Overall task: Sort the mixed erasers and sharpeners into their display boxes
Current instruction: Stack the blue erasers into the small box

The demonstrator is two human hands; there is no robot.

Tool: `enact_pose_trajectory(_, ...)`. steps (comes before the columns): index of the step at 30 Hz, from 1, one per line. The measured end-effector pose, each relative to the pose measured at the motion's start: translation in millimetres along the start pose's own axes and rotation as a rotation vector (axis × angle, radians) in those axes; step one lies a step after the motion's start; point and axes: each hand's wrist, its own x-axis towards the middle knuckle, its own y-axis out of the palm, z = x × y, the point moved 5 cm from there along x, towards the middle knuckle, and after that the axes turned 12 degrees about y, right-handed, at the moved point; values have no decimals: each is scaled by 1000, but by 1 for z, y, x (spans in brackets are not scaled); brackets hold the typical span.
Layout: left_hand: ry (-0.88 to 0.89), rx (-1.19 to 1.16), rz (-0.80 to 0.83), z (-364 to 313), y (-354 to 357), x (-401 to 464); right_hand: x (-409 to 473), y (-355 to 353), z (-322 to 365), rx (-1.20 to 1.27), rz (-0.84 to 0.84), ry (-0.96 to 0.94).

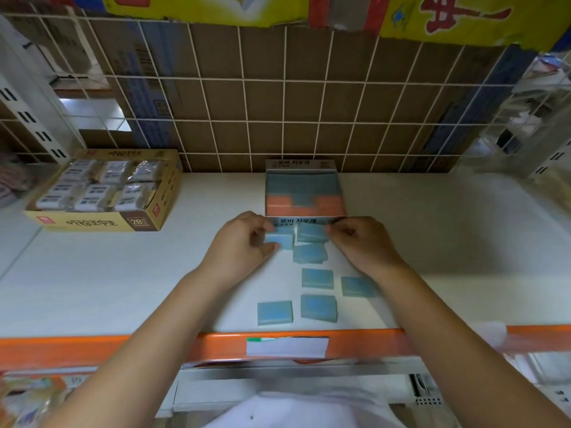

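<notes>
While both hands work at the display box [304, 193] by the shelf's [432, 242] back edge: left hand [244, 239] pinching a blue eraser [279, 240] just in front of the box, right hand [360, 239] with fingers curled on another [312, 233] beside it. Five more blue erasers [317, 278] loose toward the front edge. Yellow box [105, 193] of wrapped erasers at back-left corner.

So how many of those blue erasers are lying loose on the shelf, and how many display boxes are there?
Loose blue erasers: 7, one gripped by the left hand, one by the right hand, the rest lying free.
Display boxes: 2, the brown box and the white box.
Total: 9
</notes>
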Motion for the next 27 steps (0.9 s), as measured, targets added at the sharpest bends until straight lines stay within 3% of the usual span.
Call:
enact_pose_trajectory(7, -13, 17, -68, 5, 1, -2, 1, -1, 2, 161, 4, 6)
enact_pose_trajectory(13, -137, -426, -117, -1, -10, -6, -10, -9, 4, 368, 60, 88)
enact_pose_trajectory(19, -128, -774, -206, -35, -32, -14, -32, -29, 17, 577, 107, 17)
enact_pose_trajectory(27, -59, -806, -243, -52, -42, -24, -50, -38, 23, 723, 143, -108)
